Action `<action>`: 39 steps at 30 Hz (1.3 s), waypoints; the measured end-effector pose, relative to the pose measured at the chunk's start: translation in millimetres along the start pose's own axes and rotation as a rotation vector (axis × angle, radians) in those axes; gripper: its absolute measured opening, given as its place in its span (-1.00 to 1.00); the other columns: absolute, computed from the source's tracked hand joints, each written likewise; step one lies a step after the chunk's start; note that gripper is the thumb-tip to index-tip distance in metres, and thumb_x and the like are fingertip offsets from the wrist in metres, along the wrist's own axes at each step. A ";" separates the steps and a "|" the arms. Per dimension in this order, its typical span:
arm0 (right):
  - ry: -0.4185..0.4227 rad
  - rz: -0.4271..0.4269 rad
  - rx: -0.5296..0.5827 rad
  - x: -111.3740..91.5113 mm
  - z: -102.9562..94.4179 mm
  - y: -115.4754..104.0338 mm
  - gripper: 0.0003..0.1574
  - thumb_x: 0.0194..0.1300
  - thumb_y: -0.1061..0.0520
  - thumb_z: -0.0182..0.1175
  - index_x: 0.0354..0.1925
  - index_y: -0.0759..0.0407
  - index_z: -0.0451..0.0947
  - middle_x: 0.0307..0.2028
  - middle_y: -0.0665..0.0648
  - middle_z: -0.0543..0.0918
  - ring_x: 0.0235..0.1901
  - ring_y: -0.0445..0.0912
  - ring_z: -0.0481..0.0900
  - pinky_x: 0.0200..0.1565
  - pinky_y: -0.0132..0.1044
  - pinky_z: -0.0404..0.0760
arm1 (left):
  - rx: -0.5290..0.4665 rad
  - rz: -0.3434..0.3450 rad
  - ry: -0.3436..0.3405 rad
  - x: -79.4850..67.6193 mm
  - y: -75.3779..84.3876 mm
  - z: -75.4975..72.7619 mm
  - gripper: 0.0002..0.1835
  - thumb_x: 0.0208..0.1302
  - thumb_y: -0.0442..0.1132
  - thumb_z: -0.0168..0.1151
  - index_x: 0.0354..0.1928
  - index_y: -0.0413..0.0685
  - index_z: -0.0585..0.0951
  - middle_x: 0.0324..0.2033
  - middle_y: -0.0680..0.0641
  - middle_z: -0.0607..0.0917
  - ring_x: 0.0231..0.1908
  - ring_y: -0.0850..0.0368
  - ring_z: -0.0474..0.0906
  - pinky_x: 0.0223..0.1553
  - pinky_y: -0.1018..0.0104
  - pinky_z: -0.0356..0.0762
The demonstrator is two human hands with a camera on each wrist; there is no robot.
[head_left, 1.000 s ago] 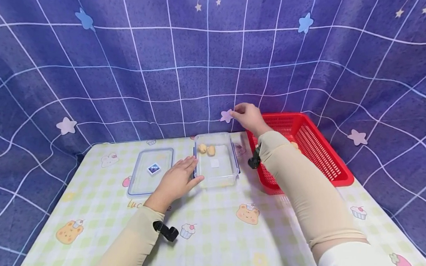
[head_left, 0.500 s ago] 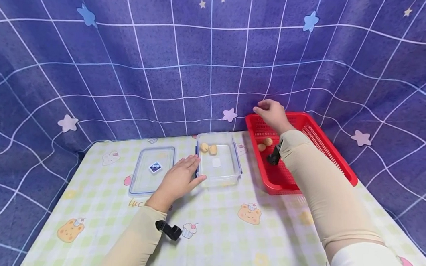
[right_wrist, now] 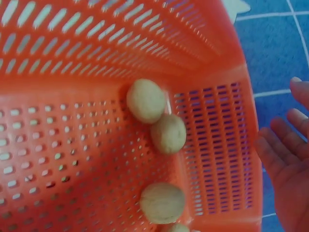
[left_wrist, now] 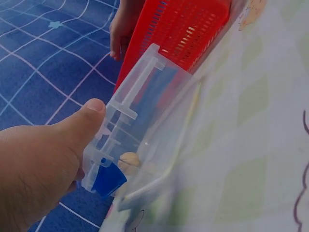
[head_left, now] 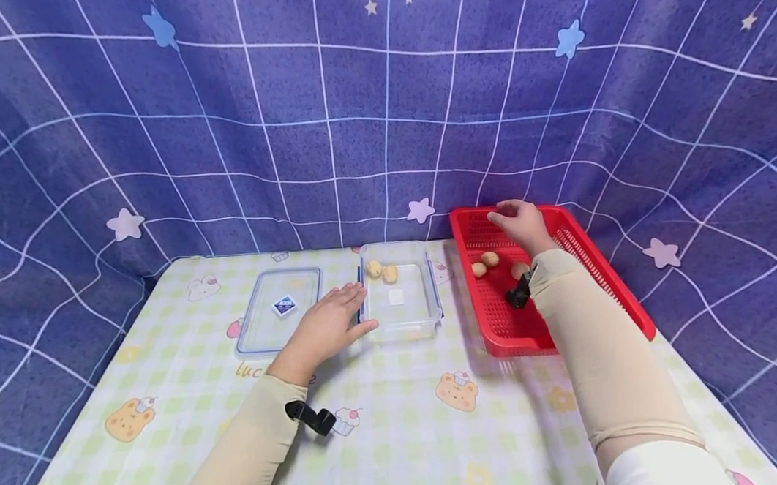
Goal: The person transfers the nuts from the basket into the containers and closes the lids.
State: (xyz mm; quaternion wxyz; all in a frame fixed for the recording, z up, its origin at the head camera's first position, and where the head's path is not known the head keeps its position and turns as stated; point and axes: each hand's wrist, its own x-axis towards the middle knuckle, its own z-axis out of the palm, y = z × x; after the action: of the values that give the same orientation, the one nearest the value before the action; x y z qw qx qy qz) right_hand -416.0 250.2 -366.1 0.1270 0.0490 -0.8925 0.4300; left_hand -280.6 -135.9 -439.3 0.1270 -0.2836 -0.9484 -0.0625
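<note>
My left hand (head_left: 323,327) lies at the left edge of a clear plastic food container (head_left: 411,315), fingers extended and thumb apart. In the left wrist view its thumb (left_wrist: 94,108) is at the container's rim, beside a blue clip (left_wrist: 108,180). Two walnuts (head_left: 390,274) sit in the container's far left corner. Over the far part of a red plastic basket (head_left: 480,317) hovers my right hand (head_left: 524,224), its fingers loosely bent with nothing between them. Several walnuts (right_wrist: 162,203) lie on the basket floor in the right wrist view, below and apart from that hand.
Left of the container a clear lid (head_left: 261,331) with a blue seal lies flat. A checked tablecloth (head_left: 386,418) with cartoon prints covers the table. Behind hangs a blue curtain (head_left: 301,150) with a white grid, close to the basket's far rim.
My right hand has moved right, from beside the basket's far left corner to over the basket, uncovering walnuts in it. My left hand stays by the container. The view has shifted slightly.
</note>
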 end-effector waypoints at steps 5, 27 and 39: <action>-0.089 0.038 -0.003 -3.6 0.0 16.8 -0.32 0.18 -0.06 0.23 0.14 0.33 0.39 0.08 0.31 0.48 0.08 0.11 0.40 0.13 -0.05 0.35 | -0.003 0.009 0.021 -2.5 0.6 2.4 -0.16 0.25 0.33 -0.15 0.27 -0.26 0.32 0.27 -0.19 0.30 0.28 -0.06 0.16 0.32 0.11 0.02; -0.408 0.100 0.039 -15.7 14.1 53.9 -0.13 0.11 0.23 0.30 0.31 0.35 0.13 0.15 0.45 0.34 0.12 0.20 0.34 0.12 -0.01 0.36 | -0.022 0.013 0.098 -3.4 -1.1 13.4 -0.16 0.23 0.34 -0.13 0.27 -0.24 0.32 0.25 -0.17 0.34 0.27 -0.04 0.19 0.29 0.08 0.09; -0.460 0.010 -0.053 -4.6 27.9 66.9 -0.14 0.03 0.33 0.32 0.26 0.42 0.18 0.12 0.43 0.38 0.07 0.18 0.40 0.06 -0.07 0.42 | -0.030 -0.004 0.080 -4.2 -4.4 13.4 -0.16 0.23 0.34 -0.13 0.28 -0.23 0.31 0.27 -0.15 0.30 0.28 -0.05 0.17 0.32 0.12 0.01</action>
State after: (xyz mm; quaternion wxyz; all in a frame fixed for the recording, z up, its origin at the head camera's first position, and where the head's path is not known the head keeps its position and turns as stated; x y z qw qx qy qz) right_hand -429.9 270.2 -434.6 -0.0809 0.1379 -0.9091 0.3846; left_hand -282.5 -139.2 -453.6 0.1605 -0.2810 -0.9421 -0.0880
